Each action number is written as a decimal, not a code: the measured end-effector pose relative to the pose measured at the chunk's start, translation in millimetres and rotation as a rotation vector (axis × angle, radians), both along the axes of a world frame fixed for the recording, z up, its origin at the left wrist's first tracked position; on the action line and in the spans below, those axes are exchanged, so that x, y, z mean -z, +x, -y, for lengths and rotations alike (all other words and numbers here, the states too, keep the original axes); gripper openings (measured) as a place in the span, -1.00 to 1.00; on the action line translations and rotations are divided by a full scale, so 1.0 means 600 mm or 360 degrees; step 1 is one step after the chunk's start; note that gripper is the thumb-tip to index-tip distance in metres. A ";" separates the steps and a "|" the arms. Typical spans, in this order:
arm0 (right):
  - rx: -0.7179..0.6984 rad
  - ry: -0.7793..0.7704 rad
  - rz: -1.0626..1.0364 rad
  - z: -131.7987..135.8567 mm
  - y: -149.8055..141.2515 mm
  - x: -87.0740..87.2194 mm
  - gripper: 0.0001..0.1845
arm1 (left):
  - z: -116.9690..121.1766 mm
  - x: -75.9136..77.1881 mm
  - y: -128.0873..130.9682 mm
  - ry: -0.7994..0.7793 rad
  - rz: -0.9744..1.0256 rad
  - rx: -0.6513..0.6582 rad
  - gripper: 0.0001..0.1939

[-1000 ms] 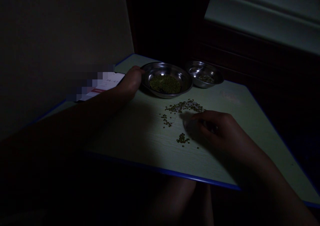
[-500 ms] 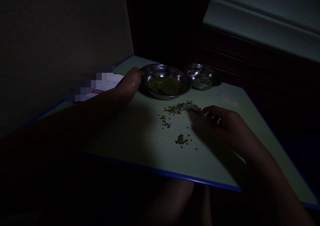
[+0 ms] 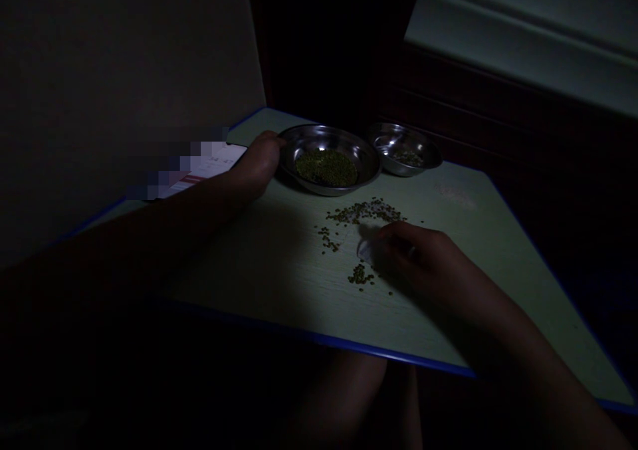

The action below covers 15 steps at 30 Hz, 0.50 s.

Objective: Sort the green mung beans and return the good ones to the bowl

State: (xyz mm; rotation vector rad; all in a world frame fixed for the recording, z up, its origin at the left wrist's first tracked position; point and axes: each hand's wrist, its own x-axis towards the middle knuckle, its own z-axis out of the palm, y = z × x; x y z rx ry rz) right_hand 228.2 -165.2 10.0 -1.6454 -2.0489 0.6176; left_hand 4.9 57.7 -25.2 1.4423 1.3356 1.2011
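Note:
My left hand (image 3: 260,163) is closed at the left rim of a steel bowl (image 3: 366,174), its fingertips partly hidden. Inside that bowl lies a heap of mung beans (image 3: 329,169). Over the table, my right hand (image 3: 423,254) is pinched around a small pale, spoon-like thing (image 3: 365,251); its handle is hidden by the fingers. The tip is just above a small cluster of mung beans (image 3: 359,275). Beyond it spreads a loose pile of mung beans mixed with white grains (image 3: 371,211). A few more beans (image 3: 327,240) lie to the left.
A smaller steel bowl (image 3: 409,168) with some beans and pale bits stands behind at the right. A phone (image 3: 209,165) with a lit screen lies beyond my left forearm. The pale green table (image 3: 259,257) has a blue edge; a wall rises on the left. The room is dim.
My right hand has moved left and nearer to me, bringing the pale spoon-like thing from the mixed pile towards the small bean cluster. My left hand stays at the bowl's rim.

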 end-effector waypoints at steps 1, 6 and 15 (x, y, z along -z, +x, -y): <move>-0.0029 -0.0003 -0.0017 0.002 -0.002 -0.001 -0.76 | 0.001 0.000 0.000 -0.0011 -0.0001 -0.0004 -0.92; 0.0044 -0.0014 -0.0033 0.005 0.020 -0.017 -0.75 | 0.002 0.001 -0.001 -0.0007 0.0005 0.0037 -0.93; 0.0122 -0.0293 0.0065 0.004 0.033 -0.014 -0.81 | 0.001 0.001 -0.002 -0.0004 0.0011 -0.0006 -0.96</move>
